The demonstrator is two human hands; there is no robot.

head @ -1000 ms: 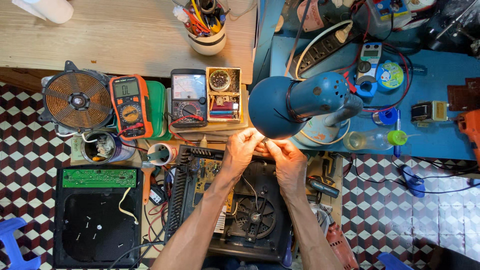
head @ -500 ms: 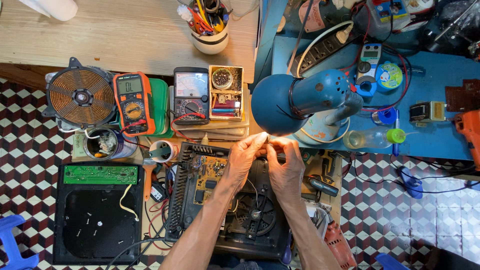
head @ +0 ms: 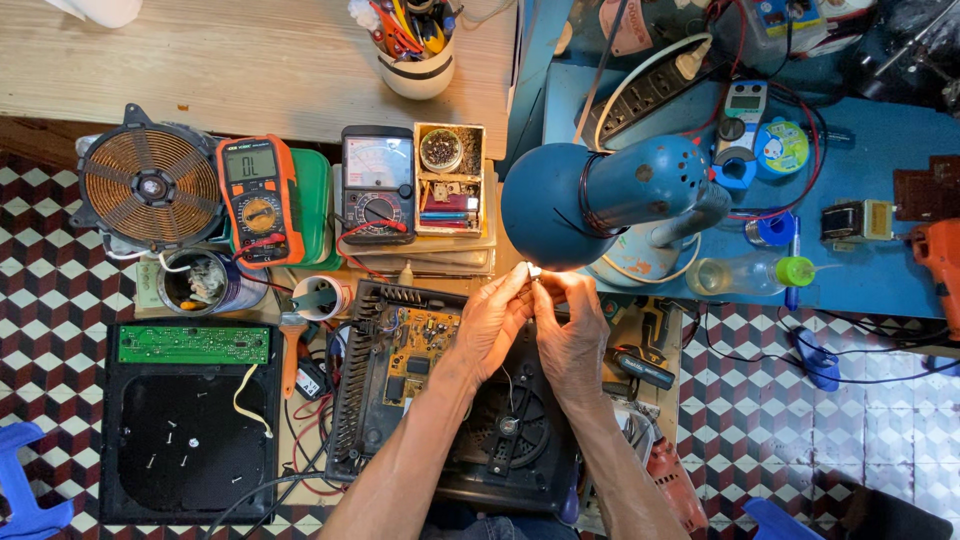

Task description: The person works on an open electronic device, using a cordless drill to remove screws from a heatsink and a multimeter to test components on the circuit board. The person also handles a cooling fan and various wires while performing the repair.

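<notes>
Pinching together under the lamp, both hands meet at one small whitish part (head: 531, 269) — too small and too brightly lit to identify. The left hand (head: 492, 322) comes in from the lower left with thumb and forefinger narrowed onto it; the right hand (head: 572, 328) closes on it from the right, fingers curled tight. The part sits at the very tips of both hands, above them in the head view, so neither hand is clearly the nearer. Its long axis cannot be told.

Directly over the fingertips hangs the round blue metal shade of a desk lamp (head: 562, 205), almost touching them — the closest thing in the way. Beneath the hands lies an opened black induction cooker chassis (head: 400, 400) with a yellowish circuit board (head: 420, 345) and a fan. To the left stand an orange-cased digital multimeter (head: 259, 196), a dark analogue meter (head: 377, 184) and a copper-wound flat coil (head: 148, 188). A second black cooker shell with a green board strip (head: 192, 343) lies well apart at lower left. A clear plastic bottle with a green cap (head: 745, 273) rests near the lamp base, on the right.
</notes>
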